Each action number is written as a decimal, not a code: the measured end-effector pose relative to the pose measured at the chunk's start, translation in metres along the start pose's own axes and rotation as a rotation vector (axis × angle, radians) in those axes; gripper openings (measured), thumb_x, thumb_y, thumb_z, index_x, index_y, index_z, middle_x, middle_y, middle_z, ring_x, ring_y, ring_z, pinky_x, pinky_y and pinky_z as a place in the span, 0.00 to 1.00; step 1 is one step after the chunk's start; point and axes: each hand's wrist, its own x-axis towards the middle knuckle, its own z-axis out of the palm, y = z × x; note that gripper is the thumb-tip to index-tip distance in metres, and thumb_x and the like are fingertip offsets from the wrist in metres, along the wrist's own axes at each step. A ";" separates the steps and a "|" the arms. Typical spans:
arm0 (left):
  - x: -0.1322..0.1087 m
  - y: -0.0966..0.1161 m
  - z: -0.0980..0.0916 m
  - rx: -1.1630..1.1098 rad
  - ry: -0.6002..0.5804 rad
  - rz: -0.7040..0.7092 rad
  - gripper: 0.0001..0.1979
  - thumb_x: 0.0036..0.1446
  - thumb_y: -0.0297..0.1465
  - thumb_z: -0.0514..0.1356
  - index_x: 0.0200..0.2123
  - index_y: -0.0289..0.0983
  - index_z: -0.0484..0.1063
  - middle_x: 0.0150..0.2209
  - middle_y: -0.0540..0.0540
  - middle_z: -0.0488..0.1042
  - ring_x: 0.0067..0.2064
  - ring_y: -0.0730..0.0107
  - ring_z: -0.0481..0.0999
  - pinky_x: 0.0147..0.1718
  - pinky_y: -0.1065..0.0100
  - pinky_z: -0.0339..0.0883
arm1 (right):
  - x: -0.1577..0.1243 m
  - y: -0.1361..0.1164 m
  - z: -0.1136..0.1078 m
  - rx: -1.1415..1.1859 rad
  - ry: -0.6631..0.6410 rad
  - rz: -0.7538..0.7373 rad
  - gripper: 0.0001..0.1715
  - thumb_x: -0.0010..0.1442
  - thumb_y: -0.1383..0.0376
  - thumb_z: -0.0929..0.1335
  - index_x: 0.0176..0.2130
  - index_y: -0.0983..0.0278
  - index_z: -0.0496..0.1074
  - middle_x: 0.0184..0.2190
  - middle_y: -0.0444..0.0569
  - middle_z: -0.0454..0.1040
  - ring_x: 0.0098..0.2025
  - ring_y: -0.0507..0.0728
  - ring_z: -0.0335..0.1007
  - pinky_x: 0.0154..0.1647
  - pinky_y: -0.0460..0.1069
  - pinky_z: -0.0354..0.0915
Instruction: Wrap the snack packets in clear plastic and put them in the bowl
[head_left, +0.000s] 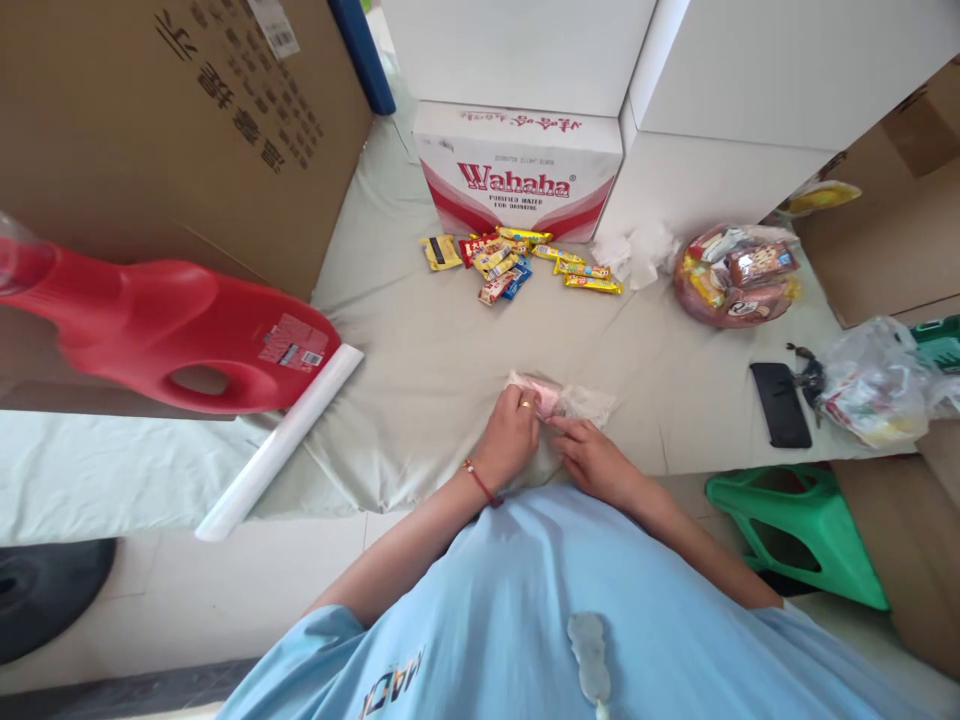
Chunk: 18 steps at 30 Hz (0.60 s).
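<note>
A small pink packet (546, 394) with crinkled clear plastic (590, 404) around its right side lies at the near edge of the cloth-covered table. My left hand (512, 435) is closed on the packet's left end, fingers bent over it. From the right, my right hand (596, 458) meets the packet's near edge with the index fingertip, its other fingers curled; the thumb is hidden, and the fingers look pinched at that edge. What is inside the plastic cannot be made out.
Small wrapped snacks (502, 262) lie before a Wahaba-style water carton (521, 180). Right of them are crumpled tissue (637, 252), a filled snack bowl (735, 275), a black phone (781, 405) and a plastic bag (874, 385). A red bottle (195, 335) and white roll (281, 445) lie left.
</note>
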 end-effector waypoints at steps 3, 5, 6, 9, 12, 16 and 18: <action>-0.013 -0.005 0.005 0.015 0.008 0.075 0.28 0.63 0.21 0.50 0.65 0.35 0.61 0.50 0.37 0.71 0.51 0.56 0.70 0.52 0.54 0.70 | -0.032 0.007 0.000 0.037 -0.002 0.089 0.17 0.69 0.68 0.65 0.50 0.64 0.80 0.60 0.61 0.75 0.55 0.64 0.74 0.59 0.61 0.71; -0.019 -0.007 0.009 0.042 0.012 0.114 0.32 0.64 0.23 0.51 0.71 0.34 0.53 0.53 0.34 0.70 0.53 0.54 0.70 0.54 0.51 0.69 | -0.044 0.014 -0.005 0.111 0.076 0.181 0.16 0.71 0.64 0.64 0.49 0.62 0.80 0.51 0.58 0.79 0.50 0.61 0.76 0.54 0.58 0.73; -0.021 -0.007 0.011 0.065 0.012 0.126 0.34 0.65 0.24 0.51 0.73 0.33 0.51 0.54 0.32 0.70 0.54 0.52 0.70 0.55 0.50 0.69 | -0.045 0.018 -0.008 0.123 0.156 0.242 0.17 0.73 0.61 0.63 0.50 0.62 0.79 0.48 0.56 0.79 0.48 0.61 0.76 0.53 0.57 0.73; -0.024 -0.006 0.014 0.153 -0.014 0.127 0.32 0.67 0.26 0.50 0.73 0.28 0.52 0.53 0.28 0.71 0.55 0.49 0.71 0.56 0.48 0.68 | -0.033 0.033 -0.015 -0.014 0.476 0.429 0.26 0.70 0.51 0.66 0.59 0.63 0.74 0.52 0.60 0.75 0.55 0.65 0.71 0.57 0.62 0.70; -0.022 -0.003 0.015 0.228 -0.055 0.084 0.29 0.68 0.26 0.50 0.71 0.26 0.57 0.52 0.27 0.73 0.55 0.47 0.72 0.55 0.48 0.69 | -0.013 0.047 -0.009 -0.145 0.554 0.508 0.37 0.63 0.46 0.71 0.61 0.65 0.72 0.63 0.67 0.66 0.65 0.73 0.60 0.65 0.70 0.61; -0.020 -0.001 0.013 0.294 -0.044 0.059 0.28 0.69 0.26 0.50 0.72 0.33 0.60 0.59 0.29 0.74 0.64 0.47 0.70 0.60 0.48 0.63 | -0.006 0.048 0.003 -0.051 0.516 0.435 0.20 0.65 0.49 0.69 0.44 0.62 0.76 0.65 0.63 0.65 0.65 0.70 0.61 0.66 0.68 0.61; -0.020 -0.001 0.012 0.311 -0.047 0.085 0.28 0.70 0.25 0.49 0.72 0.35 0.60 0.63 0.30 0.73 0.68 0.48 0.67 0.64 0.47 0.59 | -0.009 0.042 0.000 0.097 0.518 0.416 0.17 0.66 0.50 0.67 0.39 0.61 0.73 0.55 0.60 0.74 0.56 0.65 0.71 0.58 0.62 0.68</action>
